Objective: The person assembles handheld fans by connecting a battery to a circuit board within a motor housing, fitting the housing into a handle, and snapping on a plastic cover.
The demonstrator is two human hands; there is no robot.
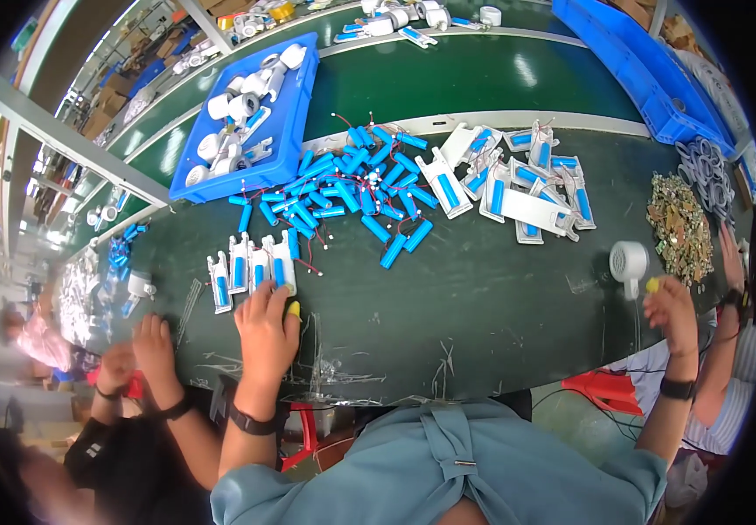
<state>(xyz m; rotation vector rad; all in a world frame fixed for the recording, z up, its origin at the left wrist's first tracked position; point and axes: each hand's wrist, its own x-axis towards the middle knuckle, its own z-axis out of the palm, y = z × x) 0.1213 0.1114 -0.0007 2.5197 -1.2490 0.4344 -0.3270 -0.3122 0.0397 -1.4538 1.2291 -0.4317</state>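
My left hand (pixel 266 331) rests its fingertips on the near ends of a short row of white plastic housings (pixel 260 267), each with a blue cylindrical battery in it. Its fingers reach forward and its thumb, in a yellow finger cot, stands apart. Over at the right, my right hand (pixel 672 312) is loosely bent with nothing visible in it, a yellow cot on one digit. Just left of those fingers lies a white round-headed part with a short handle (pixel 629 261), apparently not touched.
Loose blue batteries with wires (pixel 351 179) are heaped mid-table. Battery-fitted white housings (pixel 526 188) lie right of them. A blue tray (pixel 303 96) holds white round parts. Small circuit boards (pixel 679 227) and grey rings (pixel 707 179) are piled far right. Co-workers' hands (pixel 152 350) flank me.
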